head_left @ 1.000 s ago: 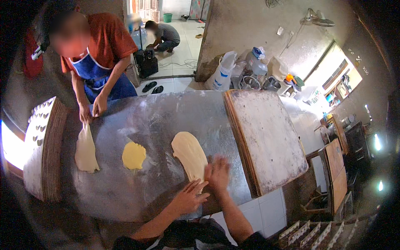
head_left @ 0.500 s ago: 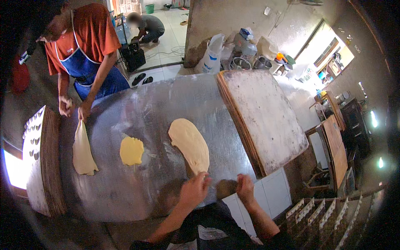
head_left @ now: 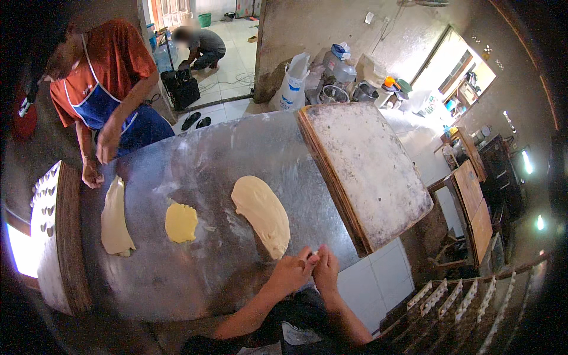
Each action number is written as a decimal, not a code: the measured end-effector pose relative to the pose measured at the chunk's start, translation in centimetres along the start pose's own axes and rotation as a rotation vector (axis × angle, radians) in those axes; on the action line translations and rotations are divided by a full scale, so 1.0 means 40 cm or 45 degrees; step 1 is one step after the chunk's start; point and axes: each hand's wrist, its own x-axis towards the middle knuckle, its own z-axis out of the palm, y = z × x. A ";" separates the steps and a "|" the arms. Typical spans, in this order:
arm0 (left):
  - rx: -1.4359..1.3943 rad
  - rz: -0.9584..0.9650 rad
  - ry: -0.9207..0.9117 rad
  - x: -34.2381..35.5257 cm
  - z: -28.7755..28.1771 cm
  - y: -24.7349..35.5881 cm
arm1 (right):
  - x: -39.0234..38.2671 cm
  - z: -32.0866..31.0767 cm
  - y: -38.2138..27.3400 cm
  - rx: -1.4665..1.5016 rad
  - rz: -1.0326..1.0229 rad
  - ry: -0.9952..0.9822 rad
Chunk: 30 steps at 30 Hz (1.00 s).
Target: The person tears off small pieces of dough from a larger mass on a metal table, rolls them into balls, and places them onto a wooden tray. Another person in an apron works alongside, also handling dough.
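Observation:
My left hand (head_left: 291,272) and my right hand (head_left: 325,271) meet over the near edge of the metal table. Both are closed, fingertips together, on a small pale piece of dough (head_left: 314,254), mostly hidden by the fingers. Just beyond my left hand, a long, rounded slab of dough (head_left: 261,214) lies flat on the tabletop, apart from my fingers. To its left sits a flattened yellow lump (head_left: 181,223) that looks like butter or margarine. Farther left is a narrow strip of dough (head_left: 116,222), in front of a co-worker in a blue apron (head_left: 106,112).
A stack of floury boards (head_left: 370,171) covers the table's right end. Another stack of boards (head_left: 62,236) stands at its left end, beside the metal tabletop (head_left: 177,284). Racked trays (head_left: 455,302) are at the lower right. Another person (head_left: 204,47) crouches beyond the doorway.
My right hand has come leftward to join my left, which has moved off the slab's near end. The co-worker has let go of the dough strip, which now lies down on the table.

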 end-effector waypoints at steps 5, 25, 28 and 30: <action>-0.125 0.069 0.101 0.020 -0.013 0.036 | 0.041 0.033 -0.003 -0.223 -0.132 0.071; 0.549 0.186 0.446 0.035 -0.121 -0.203 | 0.172 -0.044 0.122 -1.385 -0.658 -0.047; 0.512 0.080 0.440 0.033 -0.141 -0.111 | 0.225 0.088 0.079 -1.268 -0.599 -0.160; 0.487 0.162 0.770 0.000 -0.168 -0.106 | 0.131 0.081 0.200 -1.146 -0.708 -0.309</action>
